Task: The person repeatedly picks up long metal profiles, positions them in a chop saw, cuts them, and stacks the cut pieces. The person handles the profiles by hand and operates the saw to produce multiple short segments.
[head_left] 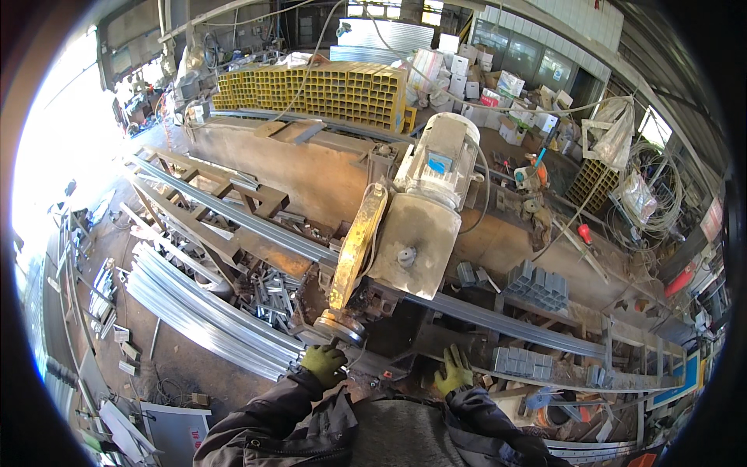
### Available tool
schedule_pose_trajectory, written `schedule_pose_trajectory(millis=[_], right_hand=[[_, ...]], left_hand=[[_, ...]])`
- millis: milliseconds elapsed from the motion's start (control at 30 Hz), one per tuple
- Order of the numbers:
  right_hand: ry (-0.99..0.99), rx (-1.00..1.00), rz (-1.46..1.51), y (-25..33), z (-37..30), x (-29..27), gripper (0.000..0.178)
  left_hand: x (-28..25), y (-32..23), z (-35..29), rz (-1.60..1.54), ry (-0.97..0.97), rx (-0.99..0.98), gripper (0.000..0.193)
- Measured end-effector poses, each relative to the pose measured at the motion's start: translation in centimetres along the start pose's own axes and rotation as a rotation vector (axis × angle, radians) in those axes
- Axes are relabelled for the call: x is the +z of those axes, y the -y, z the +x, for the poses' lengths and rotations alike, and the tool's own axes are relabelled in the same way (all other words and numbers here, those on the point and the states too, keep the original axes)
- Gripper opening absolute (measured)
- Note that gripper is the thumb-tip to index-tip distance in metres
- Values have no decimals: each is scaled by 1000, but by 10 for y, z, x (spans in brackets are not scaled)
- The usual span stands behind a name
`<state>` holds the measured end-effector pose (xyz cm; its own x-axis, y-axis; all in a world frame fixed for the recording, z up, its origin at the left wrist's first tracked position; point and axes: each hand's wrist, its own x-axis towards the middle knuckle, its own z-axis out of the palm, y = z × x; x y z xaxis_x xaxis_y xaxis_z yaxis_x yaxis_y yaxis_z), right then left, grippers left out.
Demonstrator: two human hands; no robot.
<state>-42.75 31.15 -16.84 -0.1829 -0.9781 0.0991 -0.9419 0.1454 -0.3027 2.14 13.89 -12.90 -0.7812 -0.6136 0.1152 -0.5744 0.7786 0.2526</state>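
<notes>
In front of me stands a cut-off machine with a large grey motor (443,156) and a worn yellow guard arm (358,245). A round metal disc-shaped part (340,327) sits at the arm's lower end. Just below it my left hand (324,366), in a yellow-green glove, is closed; what it grips is hidden. My right hand (454,372), gloved alike, lies with fingers stretched out at the near edge of the machine bed, holding nothing. Long grey metal profiles (506,321) run across the bed beneath the motor, emerging on both sides of it.
A bundle of long shiny metal tubes (210,307) lies at left, beside a heap of short offcuts (272,300). Cut square pieces (537,284) are stacked on the right, with another row (521,363) nearer. Yellow square tubes (311,95) and white boxes (513,117) stand behind.
</notes>
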Motion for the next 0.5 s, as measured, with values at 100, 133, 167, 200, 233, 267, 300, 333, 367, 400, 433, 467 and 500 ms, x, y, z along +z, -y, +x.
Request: schedule_pose_trajectory(millis=[100, 133, 167, 200, 233, 267, 300, 333, 367, 400, 433, 467, 500], right_hand=[[1, 4, 3, -1, -1, 2, 91], [47, 49, 2, -2, -1, 3, 91], [6, 7, 4, -3, -1, 4, 91], [9, 7, 4, -3, -1, 4, 91], [54, 48, -2, -4, -1, 4, 90], [7, 6, 2, -4, -1, 5, 90], [3, 4, 1, -4, -1, 5, 90], [44, 45, -1, -4, -2, 4, 89], [11, 19, 0, -4, -2, 4, 89], [24, 35, 0, -3, -3, 3, 88], [51, 64, 1, -3, -3, 3, 88], [25, 45, 4, -2, -3, 2, 87], [13, 39, 7, -2, -3, 1, 87]], left_hand=[[-1, -1, 0, 3, 10, -14, 45], [-1, -2, 1, -5, -2, -11, 45], [-2, -2, 1, -8, -1, -13, 44], [-2, -3, 2, -9, 18, -21, 44], [-3, -3, 2, -6, -5, -8, 43], [-4, -3, 1, -1, -10, -2, 43], [-5, -3, 2, 3, -13, 5, 42], [-5, -4, 3, 0, -15, 10, 42], [-6, -3, 3, -2, -18, 16, 41], [-6, -3, 3, 0, -14, 17, 41], [-6, -4, 3, 7, -2, 6, 42], [-5, -4, 4, 7, -16, 12, 42], [-4, -4, 4, 10, -20, 15, 43]])
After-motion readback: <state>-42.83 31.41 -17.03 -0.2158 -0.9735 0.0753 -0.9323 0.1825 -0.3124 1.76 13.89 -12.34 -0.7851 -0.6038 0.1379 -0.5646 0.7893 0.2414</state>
